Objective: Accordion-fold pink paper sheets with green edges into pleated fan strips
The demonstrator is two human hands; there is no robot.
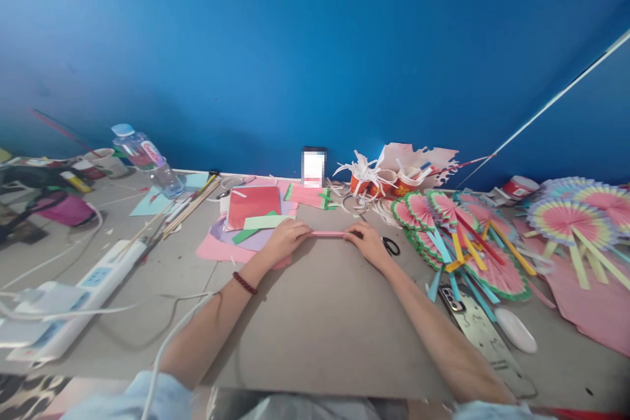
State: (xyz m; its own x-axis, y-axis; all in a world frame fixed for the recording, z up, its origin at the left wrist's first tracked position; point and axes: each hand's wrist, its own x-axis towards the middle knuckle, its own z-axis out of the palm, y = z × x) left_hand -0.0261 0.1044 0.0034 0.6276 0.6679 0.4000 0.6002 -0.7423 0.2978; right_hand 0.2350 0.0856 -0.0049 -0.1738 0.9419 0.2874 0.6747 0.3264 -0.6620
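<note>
A narrow pink paper strip (329, 233) lies crosswise over the middle of the grey table (315, 335). My left hand (289, 237) has its fingers closed on the strip's left end, beside the stacked coloured papers. At the other end, my right hand (365, 241) pinches the strip between thumb and fingers. Black scissors (391, 246) lie just right of that hand. Behind my left hand are a red sheet (253, 207) and a pale green strip (266, 222). A pleated pink and green paper piece (308, 195) rests farther back.
Folded paper fans (571, 223), a patterned phone (482, 328) and a white mouse (515, 330) are at the right. Paper cups (411, 180) stand by the blue wall. A bottle (147, 161), wooden sticks (191, 207) and a power strip (93, 289) with cables occupy the left.
</note>
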